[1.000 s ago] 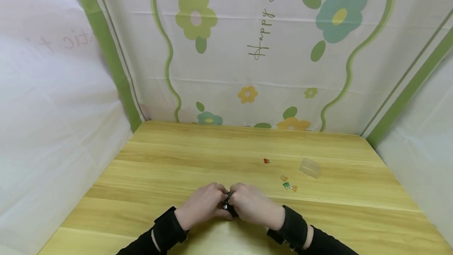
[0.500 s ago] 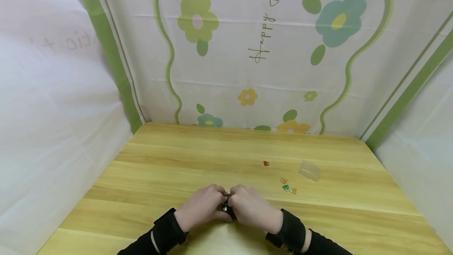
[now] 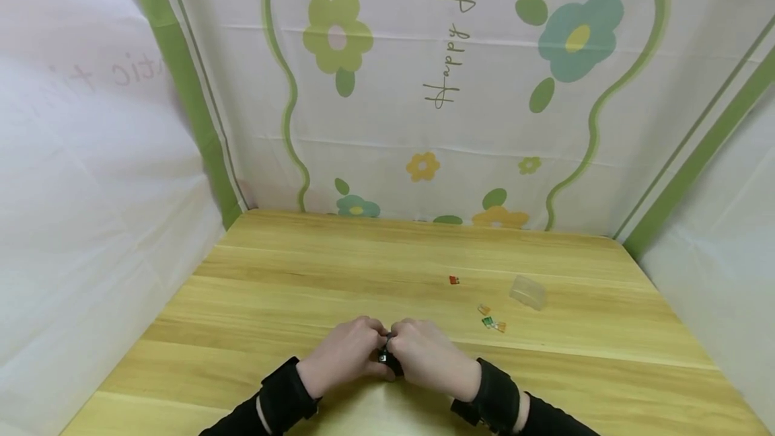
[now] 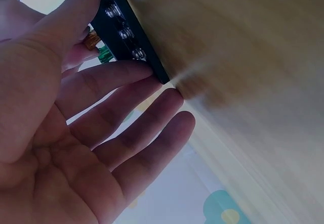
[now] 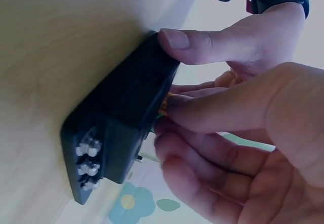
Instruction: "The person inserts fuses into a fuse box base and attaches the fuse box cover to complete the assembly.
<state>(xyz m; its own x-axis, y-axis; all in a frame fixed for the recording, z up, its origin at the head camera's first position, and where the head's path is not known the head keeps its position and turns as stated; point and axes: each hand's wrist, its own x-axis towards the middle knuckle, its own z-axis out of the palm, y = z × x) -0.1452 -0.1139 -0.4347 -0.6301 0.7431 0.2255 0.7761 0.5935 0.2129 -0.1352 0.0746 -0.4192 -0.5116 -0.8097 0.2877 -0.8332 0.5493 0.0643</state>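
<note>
Wood-grain table (image 3: 290,274): I log one black block (image 5: 126,102) gripped by left hand (image 3: 351,347), orange piece (image 4: 92,40) apparently pinched by right hand (image 3: 432,358), liable to slip if pressed askew.

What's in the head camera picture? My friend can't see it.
The left hand holds a black block at a wooden table, the right hand curled close beside it. Beyond the right hand lie a red piece, a green piece, two orange pieces and a clear plastic box; flowery cloth hangs behind.
</note>
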